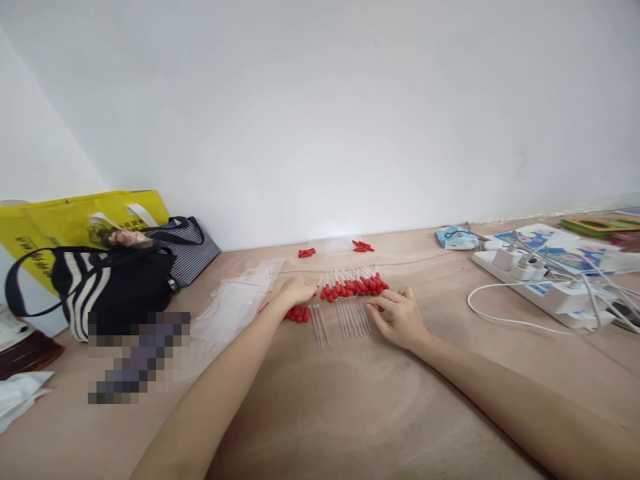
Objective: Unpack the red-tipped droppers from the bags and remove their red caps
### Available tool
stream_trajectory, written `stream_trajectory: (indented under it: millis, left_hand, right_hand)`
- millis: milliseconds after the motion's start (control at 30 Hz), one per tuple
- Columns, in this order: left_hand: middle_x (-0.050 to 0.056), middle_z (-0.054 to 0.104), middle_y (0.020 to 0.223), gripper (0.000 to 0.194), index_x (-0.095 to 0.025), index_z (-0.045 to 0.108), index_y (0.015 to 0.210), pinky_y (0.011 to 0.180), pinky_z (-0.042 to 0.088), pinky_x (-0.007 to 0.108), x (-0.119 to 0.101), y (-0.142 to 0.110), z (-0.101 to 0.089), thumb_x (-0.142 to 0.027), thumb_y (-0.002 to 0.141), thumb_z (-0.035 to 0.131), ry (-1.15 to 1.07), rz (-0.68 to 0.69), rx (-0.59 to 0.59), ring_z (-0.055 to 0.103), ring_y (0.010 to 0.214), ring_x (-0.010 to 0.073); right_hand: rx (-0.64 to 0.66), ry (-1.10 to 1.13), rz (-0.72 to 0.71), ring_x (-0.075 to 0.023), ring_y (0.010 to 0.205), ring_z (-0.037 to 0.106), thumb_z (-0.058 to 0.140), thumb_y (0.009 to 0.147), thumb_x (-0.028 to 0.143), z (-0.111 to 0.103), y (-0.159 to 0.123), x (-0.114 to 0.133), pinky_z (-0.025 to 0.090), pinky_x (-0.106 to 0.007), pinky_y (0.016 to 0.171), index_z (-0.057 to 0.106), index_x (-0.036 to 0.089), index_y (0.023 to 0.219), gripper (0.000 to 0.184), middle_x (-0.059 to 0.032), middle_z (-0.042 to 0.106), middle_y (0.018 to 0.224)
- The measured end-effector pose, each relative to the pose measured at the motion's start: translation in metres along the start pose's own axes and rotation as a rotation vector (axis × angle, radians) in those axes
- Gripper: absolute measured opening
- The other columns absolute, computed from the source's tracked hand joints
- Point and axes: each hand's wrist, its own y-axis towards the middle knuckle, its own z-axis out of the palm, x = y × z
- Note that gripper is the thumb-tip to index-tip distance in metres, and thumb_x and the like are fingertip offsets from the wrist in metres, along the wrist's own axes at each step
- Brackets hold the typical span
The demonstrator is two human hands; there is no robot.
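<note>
My left hand point(299, 291) reaches over the left end of the work, fingers closed, with a bit of red rubber bulb showing at the fingertips. Below it lies a small pile of loose red rubber bulbs point(299, 314). My right hand point(400, 319) has thumb and index finger pinched together at the right end of a row of bare thin glass tubes point(353, 319); whatever is between them is too small to make out. Beyond both hands, glass droppers with red bulbs point(354, 287) lie side by side, bulbs towards me. A few more tubes point(320, 327) lie left of the row.
Clear zip bags point(235, 303) spread out at the left, near a black bag point(117, 287) and a yellow bag point(145, 200). More red bulbs point(307, 253) lie by the wall. To the right are a power strip point(535, 293) with cables and a blue mask point(456, 238).
</note>
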Motion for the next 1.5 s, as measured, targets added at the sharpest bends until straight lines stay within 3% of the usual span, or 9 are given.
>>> stream_trajectory:
  millis: [200, 267, 367, 533, 800, 1000, 1267, 1500]
  left_hand:
    - [0.002, 0.062, 0.070, 0.007, -0.018, 0.053, 0.073, 0.061, 0.041, 0.025, 0.027, -0.040, -0.010, -0.022, 0.072, 0.048, 0.127, 0.219, -0.268, 0.057, 0.067, 0.0160]
    - [0.002, 0.061, 0.073, 0.009, -0.018, 0.053, 0.076, 0.063, 0.042, 0.027, 0.039, -0.056, -0.003, -0.022, 0.075, 0.046, 0.194, 0.453, -0.385, 0.057, 0.068, 0.0158]
    - [0.003, 0.060, 0.073, 0.010, -0.017, 0.053, 0.076, 0.065, 0.044, 0.027, 0.052, -0.072, 0.013, -0.021, 0.078, 0.044, 0.232, 0.774, -0.472, 0.057, 0.069, 0.0152]
    - [0.005, 0.060, 0.076, 0.006, -0.016, 0.051, 0.078, 0.066, 0.046, 0.026, 0.055, -0.078, 0.033, -0.017, 0.079, 0.045, 0.224, 1.030, -0.529, 0.056, 0.071, 0.0151]
    - [0.005, 0.061, 0.077, 0.006, -0.015, 0.054, 0.080, 0.068, 0.047, 0.028, 0.053, -0.078, 0.035, -0.016, 0.079, 0.048, 0.233, 1.102, -0.574, 0.055, 0.073, 0.0155]
    - [0.008, 0.059, 0.109, 0.028, -0.018, 0.053, 0.109, 0.086, 0.042, 0.039, 0.051, -0.070, 0.035, -0.027, 0.084, 0.046, 0.323, 1.117, -0.442, 0.050, 0.106, 0.0218]
    - [0.004, 0.063, 0.105, 0.016, -0.019, 0.061, 0.083, 0.093, 0.037, 0.042, 0.049, -0.072, 0.036, -0.021, 0.084, 0.045, 0.257, 1.138, -0.381, 0.049, 0.109, 0.0195]
    - [0.003, 0.064, 0.099, 0.015, -0.020, 0.060, 0.078, 0.090, 0.038, 0.040, 0.047, -0.078, 0.033, -0.018, 0.083, 0.047, 0.265, 1.194, -0.410, 0.048, 0.108, 0.0197]
  right_hand:
    - [-0.021, 0.031, -0.007, -0.0124, 0.065, 0.050, 0.047, 0.079, 0.021, 0.002, -0.002, -0.002, 0.028, -0.031, 0.069, 0.063, 0.020, 0.078, 0.016, -0.0010, 0.057, 0.066]
    - [-0.041, 0.047, -0.033, -0.0153, 0.073, 0.052, 0.047, 0.080, 0.024, 0.003, -0.002, 0.000, 0.032, -0.031, 0.069, 0.062, 0.021, 0.091, 0.019, -0.0042, 0.058, 0.077]
    - [-0.029, 0.062, -0.121, -0.0195, 0.088, 0.051, 0.048, 0.080, 0.030, 0.005, -0.001, 0.007, 0.037, -0.035, 0.075, 0.054, 0.020, 0.110, 0.032, -0.0091, 0.056, 0.096]
    - [0.060, 0.010, -0.285, -0.0217, 0.102, 0.047, 0.051, 0.080, 0.036, 0.010, 0.003, 0.023, 0.033, -0.042, 0.088, 0.054, 0.022, 0.111, 0.035, -0.0090, 0.054, 0.111]
    - [0.031, 0.038, -0.340, -0.0175, 0.098, 0.050, 0.050, 0.082, 0.028, 0.027, 0.007, 0.033, 0.020, -0.045, 0.098, 0.063, 0.026, 0.084, 0.013, 0.0008, 0.065, 0.092]
    - [-0.037, 0.047, -0.396, -0.0176, 0.098, 0.051, 0.050, 0.081, 0.024, 0.025, 0.006, 0.035, 0.020, -0.045, 0.099, 0.063, 0.024, 0.084, 0.012, 0.0026, 0.067, 0.089]
    - [-0.016, -0.016, -0.454, -0.0150, 0.087, 0.053, 0.047, 0.083, 0.021, 0.019, 0.003, 0.037, 0.022, -0.044, 0.098, 0.062, 0.024, 0.083, 0.015, 0.0030, 0.064, 0.062]
    - [-0.025, -0.027, -0.480, -0.0139, 0.083, 0.053, 0.049, 0.083, 0.022, 0.014, 0.001, 0.037, 0.022, -0.043, 0.096, 0.061, 0.023, 0.080, 0.012, 0.0039, 0.060, 0.056]
